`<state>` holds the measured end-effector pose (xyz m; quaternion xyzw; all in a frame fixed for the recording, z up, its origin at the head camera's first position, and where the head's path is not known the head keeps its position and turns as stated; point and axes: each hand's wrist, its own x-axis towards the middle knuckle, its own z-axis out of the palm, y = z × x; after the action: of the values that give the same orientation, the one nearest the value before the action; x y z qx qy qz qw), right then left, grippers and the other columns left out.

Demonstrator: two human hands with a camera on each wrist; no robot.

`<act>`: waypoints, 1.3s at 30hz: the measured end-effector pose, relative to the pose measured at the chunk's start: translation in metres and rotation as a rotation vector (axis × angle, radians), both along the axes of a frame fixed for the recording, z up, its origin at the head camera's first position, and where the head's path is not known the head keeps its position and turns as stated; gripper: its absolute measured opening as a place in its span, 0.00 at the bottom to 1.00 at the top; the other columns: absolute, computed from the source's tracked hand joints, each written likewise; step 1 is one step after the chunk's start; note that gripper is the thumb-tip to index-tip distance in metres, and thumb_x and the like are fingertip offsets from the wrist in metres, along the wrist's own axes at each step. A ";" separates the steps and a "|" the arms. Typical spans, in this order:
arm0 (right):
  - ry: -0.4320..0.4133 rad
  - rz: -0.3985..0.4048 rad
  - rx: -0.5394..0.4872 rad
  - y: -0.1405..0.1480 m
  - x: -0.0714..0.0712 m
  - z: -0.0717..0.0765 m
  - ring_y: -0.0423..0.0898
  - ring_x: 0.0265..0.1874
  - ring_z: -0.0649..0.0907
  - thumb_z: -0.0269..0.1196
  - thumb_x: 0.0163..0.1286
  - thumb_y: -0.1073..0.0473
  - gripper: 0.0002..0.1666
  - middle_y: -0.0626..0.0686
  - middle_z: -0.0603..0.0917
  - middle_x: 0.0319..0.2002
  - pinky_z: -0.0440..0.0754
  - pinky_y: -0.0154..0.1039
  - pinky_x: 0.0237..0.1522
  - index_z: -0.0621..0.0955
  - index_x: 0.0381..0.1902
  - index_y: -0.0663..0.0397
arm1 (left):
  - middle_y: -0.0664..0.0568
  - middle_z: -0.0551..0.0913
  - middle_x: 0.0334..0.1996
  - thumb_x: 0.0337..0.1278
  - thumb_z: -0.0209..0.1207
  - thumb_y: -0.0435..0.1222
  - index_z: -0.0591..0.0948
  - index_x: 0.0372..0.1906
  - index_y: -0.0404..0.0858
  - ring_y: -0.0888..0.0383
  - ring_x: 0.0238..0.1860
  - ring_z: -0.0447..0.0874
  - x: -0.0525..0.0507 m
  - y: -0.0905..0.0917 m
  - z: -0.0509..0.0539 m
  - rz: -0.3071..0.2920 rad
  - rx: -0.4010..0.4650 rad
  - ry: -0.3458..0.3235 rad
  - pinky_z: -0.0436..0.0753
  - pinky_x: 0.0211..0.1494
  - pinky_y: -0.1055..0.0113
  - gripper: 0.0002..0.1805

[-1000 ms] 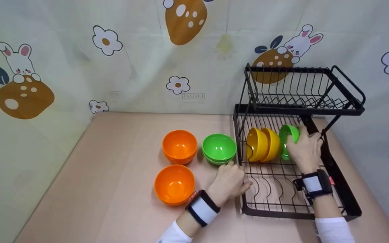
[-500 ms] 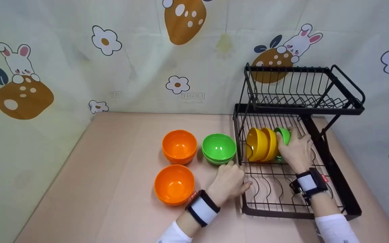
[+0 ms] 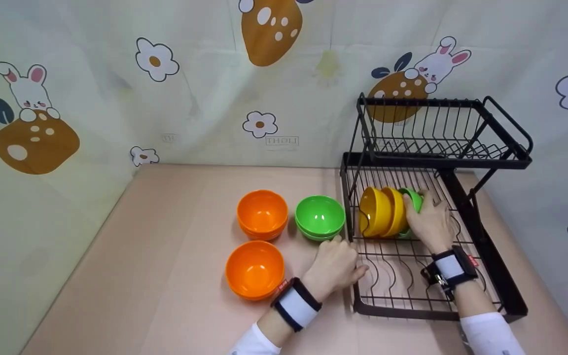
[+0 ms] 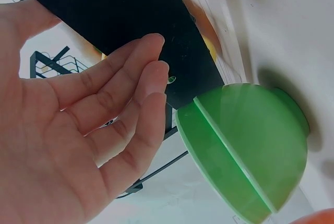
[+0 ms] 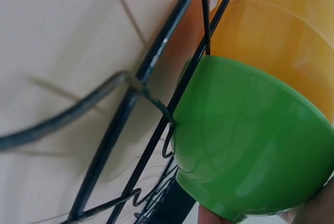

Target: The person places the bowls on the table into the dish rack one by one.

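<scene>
In the head view, my right hand (image 3: 431, 223) grips a green bowl (image 3: 413, 199) standing on its side in the lower tier of the black rack (image 3: 412, 312), right of two tilted yellow bowls (image 3: 375, 212). The right wrist view shows that green bowl (image 5: 250, 140) close against a yellow bowl (image 5: 266, 36), with fingertips at its base. My left hand (image 3: 334, 264) lies by the rack's left edge, just below two stacked green bowls (image 3: 320, 216). In the left wrist view its fingers (image 4: 151, 78) are loosely bent and hold nothing, beside the stacked green bowls (image 4: 250, 140).
Two stacked orange bowls (image 3: 263, 213) and a single orange bowl (image 3: 255, 269) stand on the table (image 3: 165, 256) at the left. The rack's upper tier (image 3: 451, 161) overhangs the back of the lower one. A patterned curtain (image 3: 205, 98) hangs behind.
My right hand has moved left with the green bowl, which now stands right beside the yellow bowls. My left hand has stayed in place.
</scene>
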<state>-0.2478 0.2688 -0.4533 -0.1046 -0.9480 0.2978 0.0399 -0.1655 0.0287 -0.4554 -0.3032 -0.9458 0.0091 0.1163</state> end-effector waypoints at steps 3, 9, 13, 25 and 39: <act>-0.009 0.004 0.005 0.000 0.000 0.001 0.81 0.66 0.71 0.42 0.86 0.31 0.46 0.87 0.61 0.71 0.73 0.77 0.63 0.60 0.83 0.60 | 0.54 0.89 0.32 0.72 0.68 0.58 0.89 0.37 0.43 0.59 0.37 0.83 0.000 0.000 0.000 -0.001 0.004 -0.006 0.82 0.36 0.70 0.22; -0.029 0.012 0.010 0.001 0.001 0.002 0.83 0.65 0.71 0.40 0.86 0.32 0.46 0.89 0.60 0.71 0.74 0.78 0.62 0.58 0.84 0.61 | 0.55 0.89 0.32 0.72 0.67 0.59 0.89 0.38 0.43 0.60 0.36 0.83 0.000 0.001 0.000 -0.001 -0.008 -0.001 0.82 0.35 0.71 0.22; -0.046 0.017 0.006 0.002 0.001 0.002 0.85 0.66 0.71 0.39 0.86 0.31 0.47 0.89 0.59 0.72 0.73 0.79 0.62 0.57 0.85 0.60 | 0.55 0.89 0.32 0.72 0.67 0.59 0.89 0.38 0.43 0.60 0.36 0.83 -0.001 0.001 0.000 -0.003 -0.015 -0.004 0.82 0.35 0.71 0.23; 0.001 0.026 -0.058 0.003 0.002 0.007 0.82 0.73 0.61 0.41 0.87 0.34 0.45 0.88 0.55 0.74 0.68 0.83 0.66 0.58 0.85 0.62 | 0.57 0.88 0.31 0.72 0.66 0.61 0.89 0.37 0.45 0.62 0.37 0.83 0.001 0.000 0.002 0.012 -0.030 0.047 0.81 0.35 0.72 0.23; 0.316 0.029 -0.060 0.002 0.013 0.018 0.75 0.62 0.74 0.58 0.84 0.50 0.31 0.77 0.70 0.63 0.75 0.72 0.62 0.73 0.71 0.72 | 0.56 0.88 0.31 0.73 0.67 0.59 0.89 0.38 0.44 0.60 0.35 0.82 -0.001 0.000 0.001 -0.003 0.003 -0.010 0.80 0.35 0.71 0.22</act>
<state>-0.2353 0.2706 -0.4358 -0.0440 -0.9221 0.3391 0.1810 -0.1669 0.0285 -0.4548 -0.3044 -0.9459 0.0062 0.1119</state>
